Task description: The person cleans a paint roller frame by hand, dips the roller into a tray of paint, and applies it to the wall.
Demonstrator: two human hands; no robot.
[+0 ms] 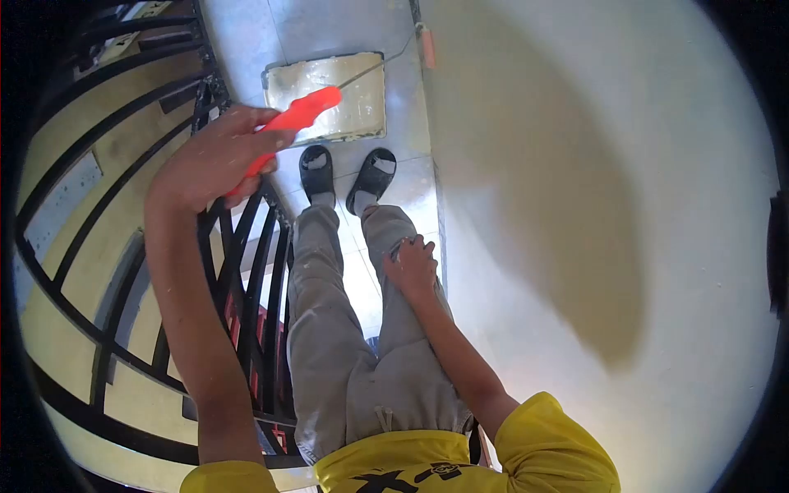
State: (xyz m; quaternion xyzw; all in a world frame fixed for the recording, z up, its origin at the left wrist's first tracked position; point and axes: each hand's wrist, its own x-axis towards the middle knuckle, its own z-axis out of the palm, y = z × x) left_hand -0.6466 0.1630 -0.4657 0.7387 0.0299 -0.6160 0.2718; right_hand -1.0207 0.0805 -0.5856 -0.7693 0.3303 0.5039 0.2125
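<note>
My left hand [215,156] is raised and closed around the orange handle of a paint roller [297,117]. Its thin metal rod runs up and right to the roller head [426,46], which rests against the white wall near the floor. My right hand [413,264] lies on my right thigh, fingers curled on the grey trouser cloth, holding nothing that I can see. A paint tray [329,92] with pale yellow paint sits on the floor just beyond my black shoes [345,174].
A black metal railing [246,271] curves along my left side, with a yellowish drop beyond it. The white wall [608,205] fills the right, with a darker patch on it. The tiled floor strip between them is narrow.
</note>
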